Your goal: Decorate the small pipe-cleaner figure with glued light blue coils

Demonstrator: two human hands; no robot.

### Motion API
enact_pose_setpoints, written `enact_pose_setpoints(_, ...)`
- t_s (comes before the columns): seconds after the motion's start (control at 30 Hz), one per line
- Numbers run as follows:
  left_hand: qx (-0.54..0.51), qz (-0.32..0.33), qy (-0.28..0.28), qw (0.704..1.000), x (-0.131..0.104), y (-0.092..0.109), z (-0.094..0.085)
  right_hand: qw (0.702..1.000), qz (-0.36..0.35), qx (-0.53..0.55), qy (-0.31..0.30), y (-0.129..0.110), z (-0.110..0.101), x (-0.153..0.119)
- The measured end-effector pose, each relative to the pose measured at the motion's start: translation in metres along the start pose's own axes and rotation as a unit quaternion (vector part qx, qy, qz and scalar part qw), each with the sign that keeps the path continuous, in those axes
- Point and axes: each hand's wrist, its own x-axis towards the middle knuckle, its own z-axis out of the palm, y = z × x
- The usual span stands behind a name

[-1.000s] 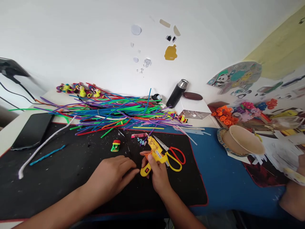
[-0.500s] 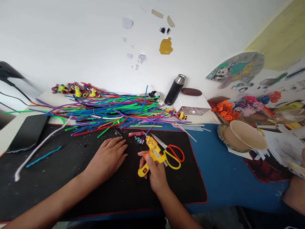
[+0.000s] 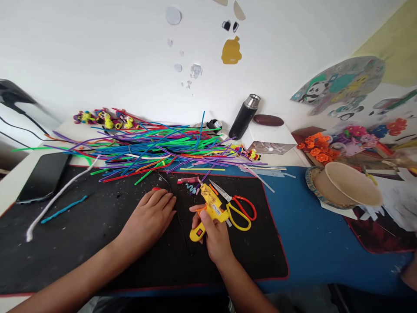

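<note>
My right hand (image 3: 216,239) is wrapped round the grip of a yellow hot glue gun (image 3: 211,202), whose nozzle points away over the black mat (image 3: 107,256). My left hand (image 3: 153,213) rests on the mat with its fingers curled down and together. A small red piece (image 3: 157,189) peeks out at its fingertips; what the fingers cover is hidden. A thin black cord (image 3: 182,230) runs beside that hand. Close to the nozzle lie a pink-red lighter-like tube (image 3: 189,180) and a wavy light-blue piece (image 3: 191,188). Scissors (image 3: 241,208) with red and yellow handles lie right of the glue gun.
Behind the mat spreads a heap of coloured pipe cleaners (image 3: 153,148). A phone (image 3: 44,177), a white pipe cleaner (image 3: 61,198) and a twisted blue one (image 3: 64,210) lie left. A black flask (image 3: 244,117), a white box (image 3: 273,139) and a bowl (image 3: 353,184) stand right.
My left hand's fingers have curled in more, and the red piece now shows at their tips. The glue gun has stayed nearly still in my right hand. The view has shifted slightly.
</note>
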Motion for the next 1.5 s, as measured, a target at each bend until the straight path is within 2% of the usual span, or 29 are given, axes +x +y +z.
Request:
enact_pose_setpoints(0.17, -0.017, 0.017, 0.01, 1.0, -0.005, 0.004, -0.004, 1.0, 0.0, -0.01, -0.007, -0.001, 0.0, 0.0)
enact_pose_setpoints(0.33, -0.062, 0.051, 0.011, 0.997, -0.002, -0.001, -0.009, 1.0, -0.001, -0.012, -0.014, -0.002, 0.0, 0.0)
enact_pose_setpoints(0.47, -0.054, 0.053, 0.045, 0.996, 0.013, -0.006, -0.012, 1.0, 0.003, -0.007, -0.012, -0.002, 0.001, 0.0)
enact_pose_setpoints(0.67, -0.016, 0.024, 0.043, 0.999, 0.04, -0.013, -0.014, 1.0, 0.006, -0.006, -0.008, -0.001, 0.001, 0.0)
enact_pose_setpoints(1.03, 0.005, -0.046, -0.028, 0.999, 0.065, -0.022, -0.006, 1.0, 0.004, -0.012, -0.008, -0.001, 0.001, 0.001)
enact_pose_setpoints(1.33, -0.038, -0.046, -0.052, 0.997, 0.084, -0.01, 0.004, 1.0, 0.0, -0.013, -0.008, -0.001, 0.0, 0.001)
enact_pose_setpoints(1.5, -0.093, -0.052, -0.051, 0.993, 0.085, -0.012, 0.008, 1.0, -0.006, -0.005, -0.008, 0.002, -0.001, 0.001)
